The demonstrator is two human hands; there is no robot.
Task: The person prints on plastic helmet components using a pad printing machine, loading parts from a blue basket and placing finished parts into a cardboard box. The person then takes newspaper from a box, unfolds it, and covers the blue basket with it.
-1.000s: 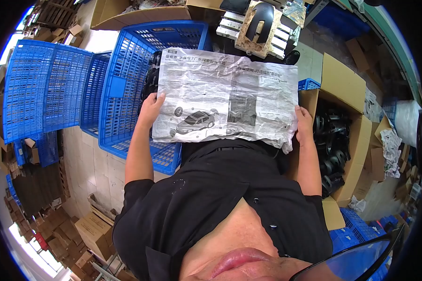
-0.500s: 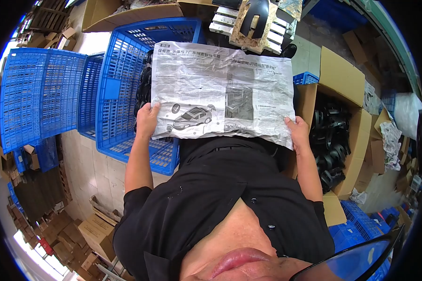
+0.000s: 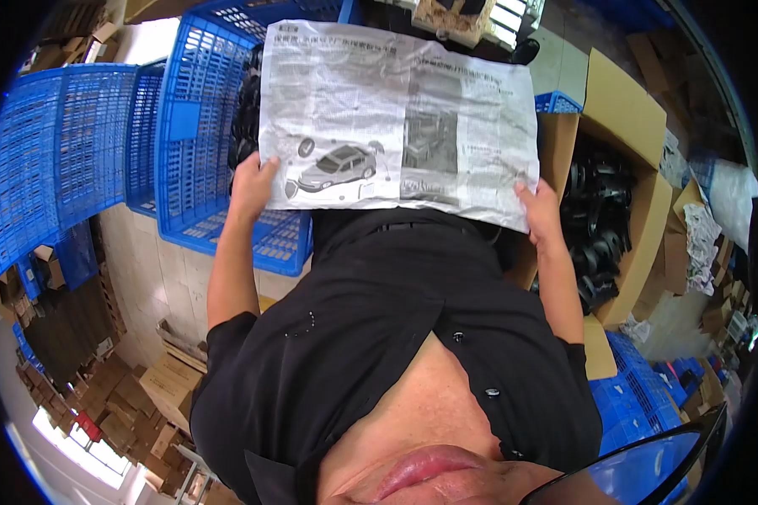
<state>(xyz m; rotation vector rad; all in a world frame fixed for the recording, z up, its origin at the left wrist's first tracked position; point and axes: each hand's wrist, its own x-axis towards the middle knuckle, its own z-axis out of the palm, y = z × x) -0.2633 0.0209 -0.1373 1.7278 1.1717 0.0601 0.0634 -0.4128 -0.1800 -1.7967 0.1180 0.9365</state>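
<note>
A printed newspaper sheet (image 3: 337, 109), slightly creased and with a car picture at its lower left, is spread out in front of my waist. My left hand (image 3: 253, 186) pinches its lower left edge between thumb and fingers. At the lower right edge, my right hand (image 3: 540, 210) grips the sheet the same way, thumb on top. The sheet hides whatever lies beneath it.
On my left stands a blue plastic crate (image 3: 187, 160) holding black parts (image 3: 246, 118). To my right an open cardboard box (image 3: 646, 244) contains several black curved parts (image 3: 596, 227). A stained metal fixture (image 3: 455, 21) stands ahead, partly out of view.
The sheet looks flatter and more stretched out, its lower edge straighter. Sheet, hands, crate and fixture all appear higher in the view. Both hands keep their hold.
</note>
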